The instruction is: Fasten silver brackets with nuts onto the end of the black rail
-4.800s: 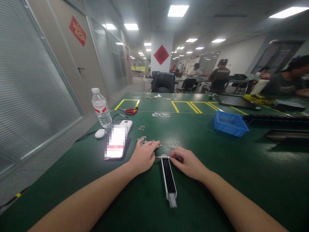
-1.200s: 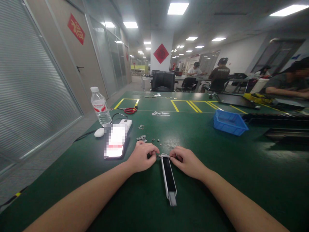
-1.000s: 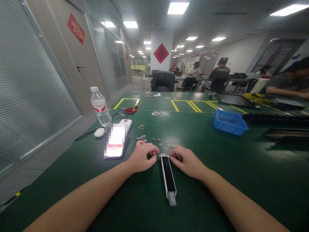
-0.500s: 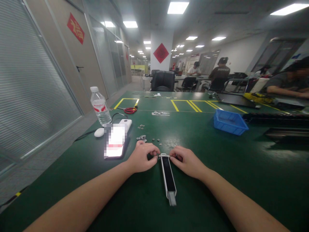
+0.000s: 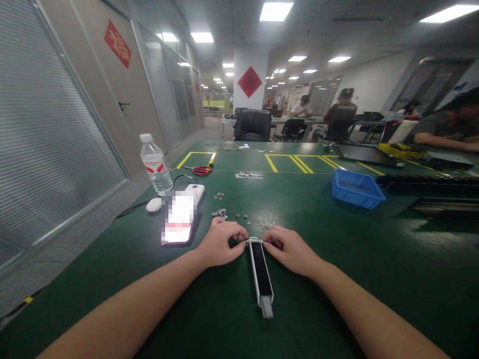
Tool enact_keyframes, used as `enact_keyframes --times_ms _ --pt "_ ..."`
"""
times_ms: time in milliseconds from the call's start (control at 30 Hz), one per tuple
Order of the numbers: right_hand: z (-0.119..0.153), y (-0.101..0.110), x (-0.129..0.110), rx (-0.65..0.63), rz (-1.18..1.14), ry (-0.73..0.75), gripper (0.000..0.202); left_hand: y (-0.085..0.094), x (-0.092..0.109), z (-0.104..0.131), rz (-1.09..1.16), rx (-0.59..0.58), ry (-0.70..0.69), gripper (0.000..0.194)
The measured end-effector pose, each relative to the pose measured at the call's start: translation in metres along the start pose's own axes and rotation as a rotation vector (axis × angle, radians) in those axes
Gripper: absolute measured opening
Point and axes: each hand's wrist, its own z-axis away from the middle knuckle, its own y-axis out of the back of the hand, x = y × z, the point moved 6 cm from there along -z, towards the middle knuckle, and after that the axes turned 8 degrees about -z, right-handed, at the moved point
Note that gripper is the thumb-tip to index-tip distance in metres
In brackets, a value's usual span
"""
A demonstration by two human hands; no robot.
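metal rod [image 5: 256, 242] ends are pinched by both hands, left [image 5: 223, 243] and right [image 5: 292, 251], fingers curled nearly closed.

1. We see a slim white-edged piece [image 5: 262, 271] with a black face, lying lengthwise, a grey tab [image 5: 267, 307] jutting from its near end.
2. We see a thin metal rod [image 5: 256, 241] crossing the white-edged piece's far end.

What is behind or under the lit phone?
A white device sticks out past the far end of the phone; its remainder and anything directly beneath the phone are covered.
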Motion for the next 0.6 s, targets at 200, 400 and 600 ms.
enact_keyframes --times_ms 200,400,600 --pt "0.0002 -0.0003 0.0005 -0.003 0.01 -0.003 0.009 0.0013 0.0012 -0.0006 0.014 -0.003 -0.001 0.015" --pt "-0.0004 0.0005 -0.0025 -0.002 0.0 0.002 0.009 0.0006 -0.0007 0.0 0.008 -0.007 0.01 0.016" --pt "-0.0002 0.0006 -0.0018 -0.001 0.01 0.002 0.009 -0.0014 -0.0009 -0.0004 0.004 -0.013 0.007 0.015"
